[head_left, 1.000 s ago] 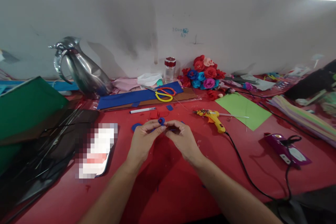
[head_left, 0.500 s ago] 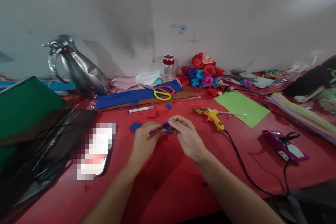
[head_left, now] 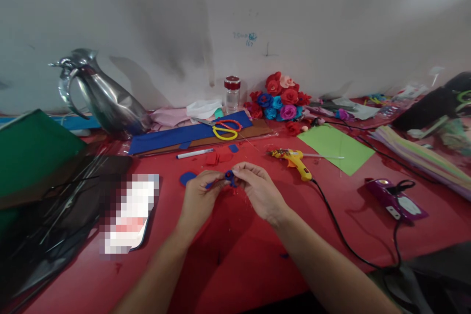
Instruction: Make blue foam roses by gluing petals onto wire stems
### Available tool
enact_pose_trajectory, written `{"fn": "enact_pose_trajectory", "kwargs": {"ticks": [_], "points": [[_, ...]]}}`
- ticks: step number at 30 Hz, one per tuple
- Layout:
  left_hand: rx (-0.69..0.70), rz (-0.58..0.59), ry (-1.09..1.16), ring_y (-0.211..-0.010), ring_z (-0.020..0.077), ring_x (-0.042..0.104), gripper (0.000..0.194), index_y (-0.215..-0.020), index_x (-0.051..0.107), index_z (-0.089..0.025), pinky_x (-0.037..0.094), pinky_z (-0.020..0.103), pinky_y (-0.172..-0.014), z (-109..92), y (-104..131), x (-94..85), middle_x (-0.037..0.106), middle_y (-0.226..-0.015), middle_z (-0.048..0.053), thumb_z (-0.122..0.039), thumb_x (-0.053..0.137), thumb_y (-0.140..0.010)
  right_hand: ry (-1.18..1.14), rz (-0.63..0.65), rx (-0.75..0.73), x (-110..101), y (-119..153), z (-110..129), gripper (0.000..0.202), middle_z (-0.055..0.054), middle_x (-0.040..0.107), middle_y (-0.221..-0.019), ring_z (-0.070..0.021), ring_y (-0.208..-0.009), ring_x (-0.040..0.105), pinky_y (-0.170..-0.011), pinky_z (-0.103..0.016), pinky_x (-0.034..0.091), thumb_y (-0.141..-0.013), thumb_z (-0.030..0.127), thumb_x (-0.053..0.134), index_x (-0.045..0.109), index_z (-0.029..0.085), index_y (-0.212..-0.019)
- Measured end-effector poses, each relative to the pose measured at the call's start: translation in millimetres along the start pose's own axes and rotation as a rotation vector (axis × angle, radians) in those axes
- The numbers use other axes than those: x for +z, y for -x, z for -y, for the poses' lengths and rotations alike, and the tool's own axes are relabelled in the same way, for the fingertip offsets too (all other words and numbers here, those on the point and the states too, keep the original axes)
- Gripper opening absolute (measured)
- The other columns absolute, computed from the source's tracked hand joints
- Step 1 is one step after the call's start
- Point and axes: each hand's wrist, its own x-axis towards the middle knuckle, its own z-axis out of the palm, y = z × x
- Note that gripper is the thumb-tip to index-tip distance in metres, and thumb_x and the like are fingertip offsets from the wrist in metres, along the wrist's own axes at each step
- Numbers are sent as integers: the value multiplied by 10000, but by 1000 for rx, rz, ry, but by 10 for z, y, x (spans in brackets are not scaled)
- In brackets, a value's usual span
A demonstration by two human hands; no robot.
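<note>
"What's the biggest thing in view?"

"The pale wall [head_left: 147, 19], with handwriting on it, and in front of it the red table [head_left: 253, 279]."

"And on the table?"

"At the far left, a steel jug [head_left: 106, 95] leans near the wall, behind a dark green sheet [head_left: 40, 140]. To the right lies a light green sheet [head_left: 331, 149], and behind it, nearer the wall, a bunch of flowers [head_left: 289, 95] in red, blue and purple. A long blue strip [head_left: 162, 140] lies over a brown one [head_left: 257, 131]."

"Where are the hands?"

"Close together over the middle of the table. The left hand [head_left: 200, 196] and the right hand [head_left: 261, 194] both pinch with their fingertips, one from each side, on the same little piece."

"What's around them?"

"A phone [head_left: 128, 221] to the left, its screen blurred out; a yellow glue gun [head_left: 300, 167] to the right, its black cord trailing toward the near edge. Scissors [head_left: 225, 132] with one red and one yellow loop rest across the blue strip, and a capped pen [head_left: 194, 153] lies just in front."

"Anything smaller?"

"A blue oval [head_left: 187, 178] just beside the left hand, some red scraps [head_left: 219, 158] beyond the fingers, and the piece itself: a small blue roll [head_left: 229, 175] with red at its centre, between both sets of fingertips."
</note>
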Motion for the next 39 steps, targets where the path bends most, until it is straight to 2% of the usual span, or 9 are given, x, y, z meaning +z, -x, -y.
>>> {"fn": "enact_pose_trajectory", "kwargs": {"ticks": [8,14,18,23,31,34,39], "points": [[-35,-37,71,-699,178,613,57,-678,719,-228,493,297,-708,-3,-8,16,703,-724,16,-199,672,-691,-14,-33,31,4,-13,10,131,32,530,-573,-104,-567,414,-559,-258,302,-620,298,732,643,205,-597],[-86,-53,149,-778,188,632,79,-756,723,-208,502,319,-765,28,-12,14,717,-796,28,-242,664,-715,-13,-63,45,22,-6,27,102,8,583,-638,-117,-610,442,-585,-263,323,-627,302,703,662,213,-598],[-4,-48,57,-770,183,627,68,-749,715,-215,496,311,-749,48,-30,-3,704,-794,27,-208,654,-719,-11,-35,30,24,-2,47,155,-9,583,-673,-133,-656,471,-605,-270,349,-680,350,660,672,202,-634],[164,-13,-74,-742,186,621,115,-734,700,-221,490,310,-703,28,-33,-29,691,-767,36,-161,604,-753,12,25,28,3,4,56,147,19,525,-624,-122,-617,426,-583,-267,311,-662,333,695,640,199,-634],[339,2,-233,-750,193,614,146,-785,691,-230,474,330,-704,57,-45,-81,691,-781,45,-168,562,-819,69,80,36,-9,21,75,135,28,553,-633,-105,-604,433,-625,-273,322,-667,298,721,637,196,-639],[357,45,-237,-749,182,607,158,-794,685,-221,473,312,-701,36,-55,-101,677,-782,45,-164,543,-835,57,79,51,-15,18,83,146,28,543,-606,-105,-590,433,-611,-273,316,-663,295,717,626,191,-618],[304,112,-128,-726,169,599,182,-769,686,-216,478,279,-665,-26,-57,-109,648,-763,43,-185,525,-846,-8,59,73,-15,10,82,154,25,539,-598,-113,-599,451,-609,-273,326,-641,303,726,624,192,-616]]}}
